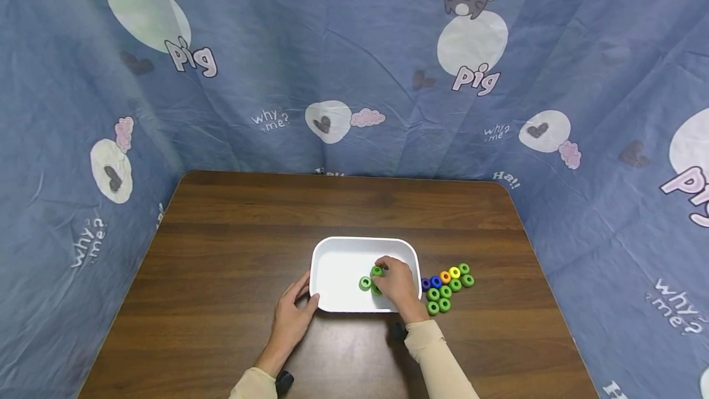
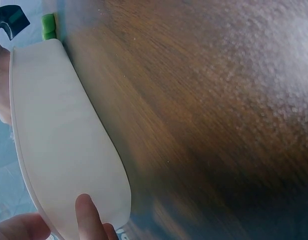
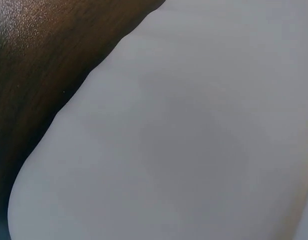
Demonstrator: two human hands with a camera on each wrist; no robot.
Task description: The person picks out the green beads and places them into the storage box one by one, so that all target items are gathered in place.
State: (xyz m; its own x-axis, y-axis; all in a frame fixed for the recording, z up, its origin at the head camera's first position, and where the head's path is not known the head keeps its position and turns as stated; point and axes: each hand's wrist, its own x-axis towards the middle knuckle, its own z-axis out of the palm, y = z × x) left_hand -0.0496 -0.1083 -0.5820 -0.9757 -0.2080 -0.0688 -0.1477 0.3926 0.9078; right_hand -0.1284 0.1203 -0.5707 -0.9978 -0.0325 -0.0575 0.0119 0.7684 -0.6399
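Pinching a green ring between thumb and a curled finger, the right hand reaches over the near right part of the white tray, the fingers drawn almost together around it. Just beside that ring, a second green ring lies loose on the tray floor, and a third green ring sits partly hidden below the thumb. At the tray's near left corner the left hand touches the walls from outside, thumb and fingers spread loosely apart; the left wrist view shows a fingertip against the outer wall. The right wrist view is filled by the tray's pale surface and some table, with no fingers in sight. Just right of the tray stand two blue rings, an orange ring, a yellow ring and seven more green rings, grouped closely on the brown wooden table. Blue cloth printed with pigs, hearts and lettering hangs around the table.
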